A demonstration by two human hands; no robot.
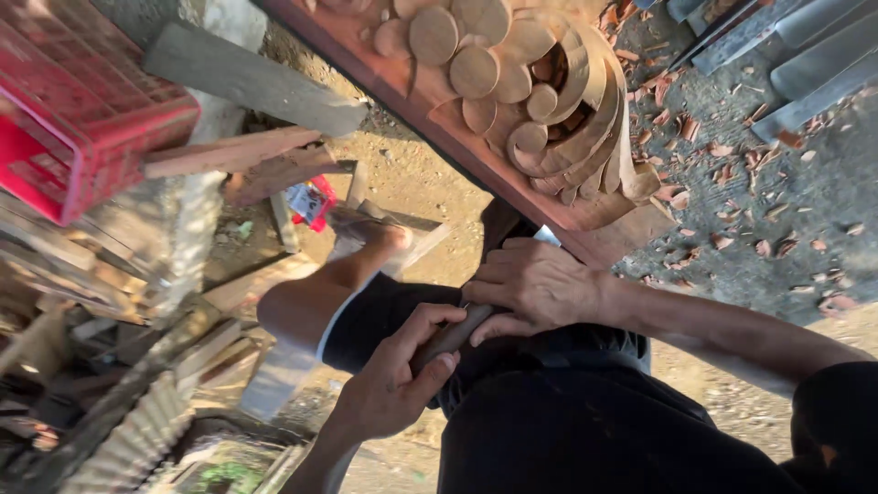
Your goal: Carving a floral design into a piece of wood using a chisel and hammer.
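Observation:
A reddish-brown carved wood panel (402,91) with round scroll relief runs across the top of the head view. My right hand (535,285) rests at the panel's lower edge, wrapped around the shaft of a chisel (450,337). The chisel's metal tip shows just above that hand, against the wood. My left hand (393,377) grips the chisel's wooden handle from below. My bent leg in dark shorts (384,316) lies under both hands, with the foot on scrap boards.
A red plastic crate (82,110) sits at the upper left above loose planks (247,82) and offcuts. A small red and blue packet (311,201) lies on the dirt. Wood chips (732,165) litter the ground at right. Grey boards (805,55) lie at the top right.

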